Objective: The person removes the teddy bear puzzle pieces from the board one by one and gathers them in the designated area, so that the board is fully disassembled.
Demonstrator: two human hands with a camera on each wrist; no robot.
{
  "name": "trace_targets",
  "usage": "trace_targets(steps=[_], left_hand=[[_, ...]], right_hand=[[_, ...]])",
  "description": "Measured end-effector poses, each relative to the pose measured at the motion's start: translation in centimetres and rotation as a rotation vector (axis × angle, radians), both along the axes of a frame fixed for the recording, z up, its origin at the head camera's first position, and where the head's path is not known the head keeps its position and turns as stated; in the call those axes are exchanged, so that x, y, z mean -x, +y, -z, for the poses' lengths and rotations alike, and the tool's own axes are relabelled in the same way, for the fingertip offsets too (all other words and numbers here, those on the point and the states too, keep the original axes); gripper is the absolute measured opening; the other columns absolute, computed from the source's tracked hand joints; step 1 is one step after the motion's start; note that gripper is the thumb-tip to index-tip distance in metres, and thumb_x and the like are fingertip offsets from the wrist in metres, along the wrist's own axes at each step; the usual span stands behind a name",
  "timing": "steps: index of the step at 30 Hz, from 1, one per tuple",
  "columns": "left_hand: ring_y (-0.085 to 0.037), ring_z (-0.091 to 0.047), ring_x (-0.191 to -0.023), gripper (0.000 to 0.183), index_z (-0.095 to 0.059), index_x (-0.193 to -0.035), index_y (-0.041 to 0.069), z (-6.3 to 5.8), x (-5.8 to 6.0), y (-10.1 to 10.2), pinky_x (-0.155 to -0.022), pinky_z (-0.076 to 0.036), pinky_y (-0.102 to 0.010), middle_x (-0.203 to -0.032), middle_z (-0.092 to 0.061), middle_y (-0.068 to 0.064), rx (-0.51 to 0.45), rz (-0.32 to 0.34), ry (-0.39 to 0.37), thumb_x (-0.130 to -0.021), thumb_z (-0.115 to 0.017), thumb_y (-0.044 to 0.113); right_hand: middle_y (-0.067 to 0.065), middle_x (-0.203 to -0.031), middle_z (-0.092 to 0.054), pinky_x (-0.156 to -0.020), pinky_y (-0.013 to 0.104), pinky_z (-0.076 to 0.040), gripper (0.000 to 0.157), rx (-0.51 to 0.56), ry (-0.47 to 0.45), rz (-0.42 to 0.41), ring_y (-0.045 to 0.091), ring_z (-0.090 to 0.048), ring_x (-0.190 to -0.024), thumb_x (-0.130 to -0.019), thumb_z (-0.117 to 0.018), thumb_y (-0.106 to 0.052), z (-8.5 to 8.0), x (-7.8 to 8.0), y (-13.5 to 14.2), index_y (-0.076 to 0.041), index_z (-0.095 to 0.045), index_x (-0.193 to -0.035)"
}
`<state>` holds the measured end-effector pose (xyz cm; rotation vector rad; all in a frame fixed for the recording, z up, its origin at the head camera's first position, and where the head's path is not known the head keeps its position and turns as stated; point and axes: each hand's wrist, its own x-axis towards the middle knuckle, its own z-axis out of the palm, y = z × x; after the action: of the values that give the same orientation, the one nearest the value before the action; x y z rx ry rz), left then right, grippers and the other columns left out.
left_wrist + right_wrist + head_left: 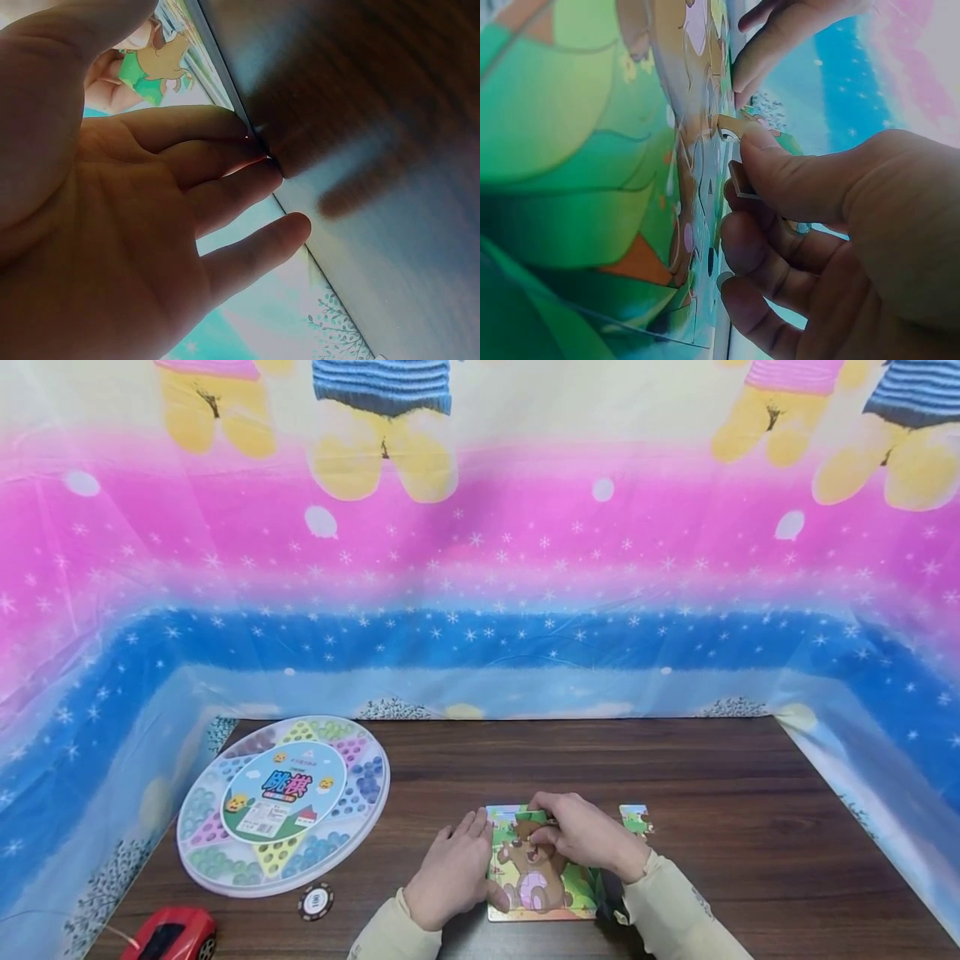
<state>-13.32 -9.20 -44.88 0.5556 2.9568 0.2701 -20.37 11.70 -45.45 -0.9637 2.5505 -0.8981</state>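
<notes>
A jigsaw puzzle showing a brown bear lies flat on the dark wooden table. My right hand is over its upper part and pinches a jigsaw piece between thumb and fingers. That piece stands tilted against the picture, brown on its face, and is partly covered by the fingers. Along the puzzle's left edge rests my left hand, with its thumb on the lower left corner. In the left wrist view its fingers are extended and spread. To the right of the puzzle lies a loose jigsaw piece.
A round Chinese checkers set with coloured marbles lies at the left of the table. Near it are a black-and-white chip marked 100 and a red toy car. A printed cloth hangs around the table's back and sides.
</notes>
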Motion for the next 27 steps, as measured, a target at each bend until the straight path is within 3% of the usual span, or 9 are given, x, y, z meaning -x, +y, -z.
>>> trace_targets(steps=[4,9,16,22,27], left_hand=[[-0.034,-0.042,-0.134,0.105,-0.05,-0.138,-0.005,0.1,-0.1,0.1,-0.1,-0.042,-0.051,-0.147,-0.043,-0.021,-0.004,-0.001,0.002,-0.061,-0.08,0.059],[-0.034,-0.043,-0.134,0.105,-0.051,-0.137,-0.006,0.1,-0.1,0.1,-0.099,-0.042,-0.05,-0.146,-0.044,-0.021,0.0,-0.001,0.017,-0.06,-0.081,0.059],[-0.035,-0.044,-0.133,0.106,-0.052,-0.135,-0.007,0.2,-0.2,0.2,-0.099,-0.042,-0.051,-0.145,-0.045,-0.022,-0.011,-0.004,0.031,-0.058,-0.082,0.058],[-0.034,-0.044,-0.133,0.105,-0.052,-0.135,-0.006,0.2,-0.1,0.2,-0.099,-0.043,-0.05,-0.144,-0.045,-0.022,-0.01,-0.005,0.029,-0.058,-0.082,0.058],[-0.033,-0.043,-0.134,0.105,-0.051,-0.137,-0.005,0.2,0.0,0.1,-0.1,-0.042,-0.051,-0.146,-0.044,-0.021,-0.002,-0.01,0.015,-0.059,-0.082,0.058]], right_hand=[[-0.003,-0.086,-0.064,-0.052,0.027,-0.049,0.014,0.053,-0.019,0.027,0.009,-0.059,-0.059,-0.099,-0.056,-0.012,-0.2,-0.1,0.1,-0.014,-0.06,-0.111],[0.003,-0.084,-0.063,-0.05,0.028,-0.049,0.017,0.145,0.044,0.086,0.013,-0.055,-0.055,-0.102,-0.051,-0.017,-0.7,0.0,0.2,-0.019,-0.058,-0.117],[0.004,-0.077,-0.059,-0.049,0.027,-0.043,0.023,0.181,0.156,0.169,0.01,-0.047,-0.053,-0.096,-0.061,-0.02,-1.9,0.3,1.2,-0.02,-0.058,-0.119],[0.003,-0.075,-0.059,-0.047,0.027,-0.041,0.023,0.213,0.189,0.31,0.014,-0.048,-0.057,-0.09,-0.07,-0.021,-3.6,1.3,4.0,-0.02,-0.058,-0.11],[0.006,-0.077,-0.058,-0.05,0.028,-0.041,0.016,0.15,0.194,0.385,0.018,-0.049,-0.06,-0.092,-0.068,-0.02,-5.0,1.8,7.1,-0.021,-0.06,-0.106]])
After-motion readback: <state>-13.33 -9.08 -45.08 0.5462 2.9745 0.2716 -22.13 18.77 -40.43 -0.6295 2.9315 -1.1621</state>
